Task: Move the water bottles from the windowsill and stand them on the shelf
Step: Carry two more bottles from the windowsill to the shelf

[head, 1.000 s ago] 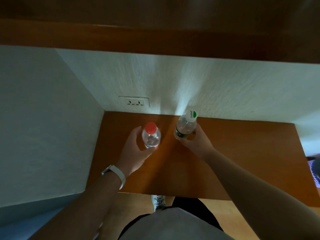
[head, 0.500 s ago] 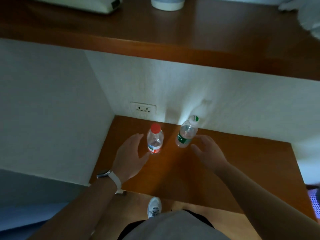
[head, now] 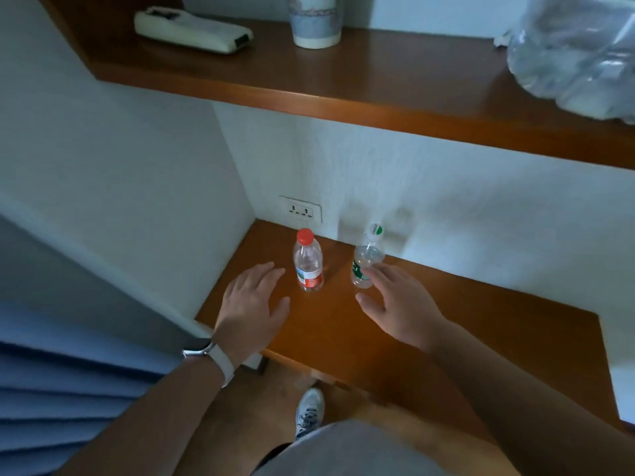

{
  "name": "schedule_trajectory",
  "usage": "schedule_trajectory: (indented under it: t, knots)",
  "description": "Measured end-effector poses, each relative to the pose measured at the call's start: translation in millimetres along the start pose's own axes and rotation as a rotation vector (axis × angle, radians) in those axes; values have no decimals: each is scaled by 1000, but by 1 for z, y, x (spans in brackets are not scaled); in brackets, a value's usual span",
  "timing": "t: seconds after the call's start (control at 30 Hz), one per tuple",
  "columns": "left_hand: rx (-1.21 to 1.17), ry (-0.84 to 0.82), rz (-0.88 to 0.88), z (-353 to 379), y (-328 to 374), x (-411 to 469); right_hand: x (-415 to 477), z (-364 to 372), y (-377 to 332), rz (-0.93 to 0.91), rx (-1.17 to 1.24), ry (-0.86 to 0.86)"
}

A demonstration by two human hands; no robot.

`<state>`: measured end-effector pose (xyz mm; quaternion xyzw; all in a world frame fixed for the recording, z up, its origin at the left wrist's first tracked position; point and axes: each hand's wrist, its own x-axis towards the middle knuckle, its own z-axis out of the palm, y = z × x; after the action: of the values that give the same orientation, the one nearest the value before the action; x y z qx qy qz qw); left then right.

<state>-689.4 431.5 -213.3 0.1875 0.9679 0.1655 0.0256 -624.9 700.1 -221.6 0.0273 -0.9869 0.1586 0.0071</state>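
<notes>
Below the wall socket (head: 301, 211), on the lower wooden shelf (head: 481, 324), 2 water bottles stand up straight. Red-cap bottle (head: 308, 261) is right under the socket; green-label bottle (head: 366, 261) is just beside it, away from the corner. L hand (head: 254, 304) is open, fingers spread, near the red-cap bottle but not touching. R hand (head: 398, 300) is open too, holding nothing; fingertips look like they touch the green-label bottle, can't tell for sure. Looks like both bottles are set down, so the job seems about done for these 2. Can't see any windowsill, so can't tell if more are left. Upper shelf (head: 343, 87), above the socket, has a white remote (head: 192, 29), a cup (head: 314, 22) & a clear plastic bag (head: 577, 53). Room is dim, walls white, shelf wood shiny brown.
</notes>
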Motion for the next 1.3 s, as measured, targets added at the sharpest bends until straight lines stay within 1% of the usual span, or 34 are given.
schedule_trajectory:
  t: [0.13,0.33,0.73,0.9,1.0,1.17,1.3]
  knots:
    - [62,-19,-65,-13,14,-28,-9,-6,-11,-76,-33,-36]
    - [158,-6,-124,-28,15,-81,-14,-5,-37,-259,-21,-68]
    - [259,148,-204,-66,-32,-173,-19,-9,-134,-542,4,-54]
    - [309,230,-247,-89,-75,-226,-21,5,-205,-655,-7,-35]
    - [341,275,-304,-108,-115,-273,-32,21,-264,-750,-21,-48]
    - [367,355,-401,-131,-174,-364,-57,50,-369,-895,23,-71]
    - [378,385,-515,-138,-212,-435,-79,76,-447,-1013,39,-81]
